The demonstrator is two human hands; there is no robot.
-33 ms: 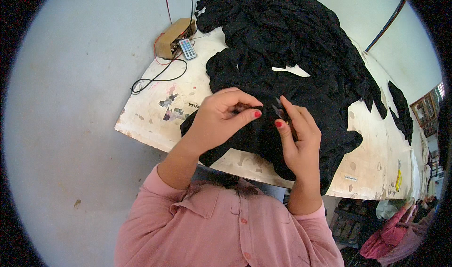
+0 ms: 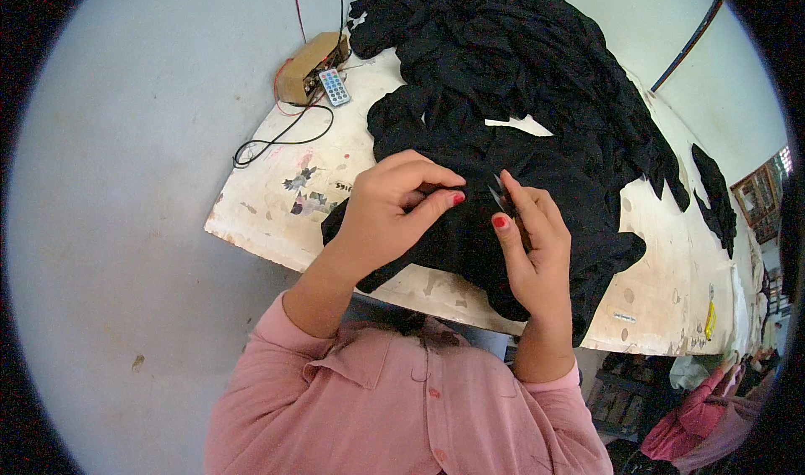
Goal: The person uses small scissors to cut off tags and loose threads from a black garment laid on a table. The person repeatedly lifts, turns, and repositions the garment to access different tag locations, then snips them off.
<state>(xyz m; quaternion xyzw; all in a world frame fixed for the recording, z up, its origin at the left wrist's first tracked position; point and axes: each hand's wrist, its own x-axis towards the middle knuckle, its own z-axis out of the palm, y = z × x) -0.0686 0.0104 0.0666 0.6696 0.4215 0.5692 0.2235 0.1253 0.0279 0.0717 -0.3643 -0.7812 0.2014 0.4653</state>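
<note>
step: thread trimming, seemingly | left hand (image 2: 390, 215) pinches black garment (image 2: 470, 240) on tabletop (image 2: 277, 207) | right hand (image 2: 532, 249) grips small snips (image 2: 496, 192) (blades barely visible) at fabric | next: needs fabric taut, careful snip | black garment pile (image 2: 503, 47) behind

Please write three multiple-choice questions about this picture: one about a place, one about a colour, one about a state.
1. Where does the small remote control lie?
A. beside the wooden box at the table's far left corner
B. on the floor
C. in the right hand

2. What colour is the garment under the hands?
A. white
B. black
C. pink

3. What is the left hand doing?
A. hanging off the table
B. lying flat and open
C. pinching the fabric

Answers: 1 A, it rests against the box; 2 B, all the cloth is black; 3 C, thumb and fingers close on the cloth near the small tool in the right hand.
</note>
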